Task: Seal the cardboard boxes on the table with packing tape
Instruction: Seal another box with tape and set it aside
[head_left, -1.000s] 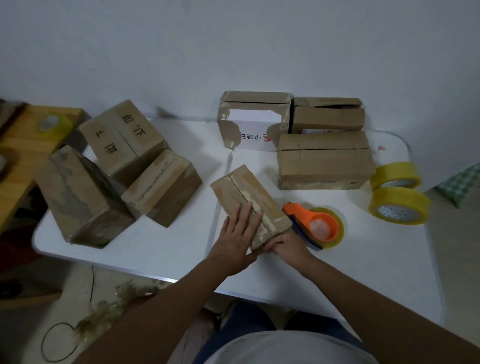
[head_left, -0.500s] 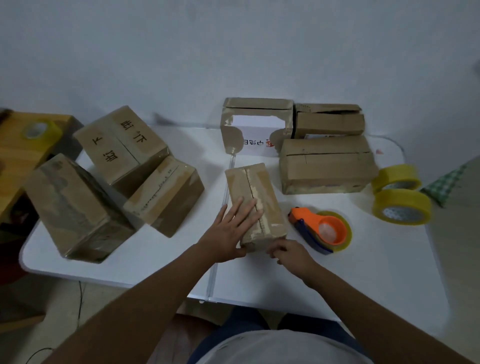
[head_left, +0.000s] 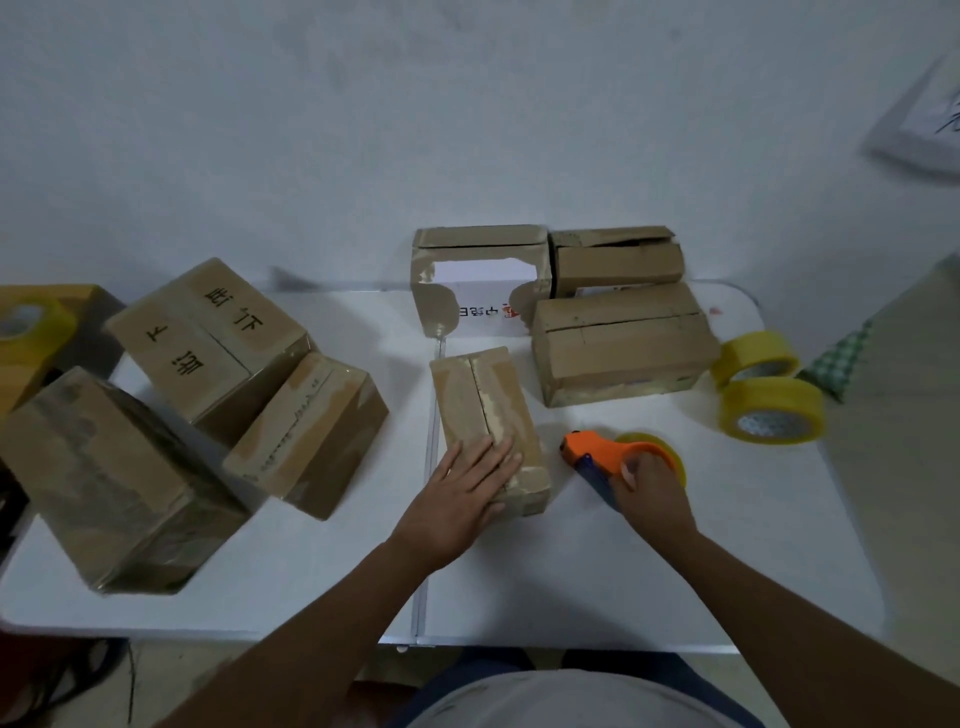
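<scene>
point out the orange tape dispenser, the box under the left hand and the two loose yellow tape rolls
orange tape dispenser (head_left: 597, 451), head view, on its orange handle
box under the left hand (head_left: 480, 400), head view, on the top flap seam
yellow tape rolls (head_left: 772, 410), head view, on the nearer roll's outer band

Dim, soft indoor light; blurred, distorted edges.

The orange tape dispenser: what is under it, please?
Under the orange tape dispenser a yellow tape roll shows at its rim. The right hand covers the rest, on the white table.
</scene>
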